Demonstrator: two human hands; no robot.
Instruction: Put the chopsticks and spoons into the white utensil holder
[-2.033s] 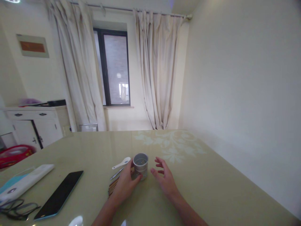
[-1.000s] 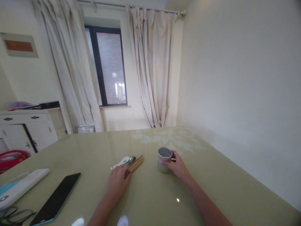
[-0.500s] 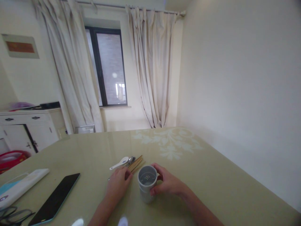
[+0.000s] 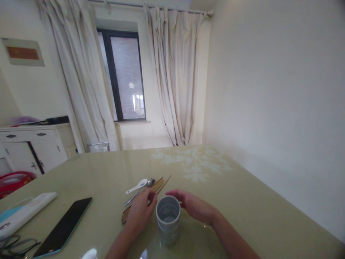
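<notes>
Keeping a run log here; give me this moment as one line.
left hand: at chopsticks, grip unclear | right hand: curved beside gray cup, contact unclear | cup: upright | white spoon: beyond left hand

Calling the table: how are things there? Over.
Left hand at the chopsticks. Right hand beside the grey cup, cup upright. White spoon lying beyond left hand.

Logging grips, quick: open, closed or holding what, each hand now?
Left hand: closed, holding a chopstick.
Right hand: curved by the cup; whether it grips cannot be told.
</notes>
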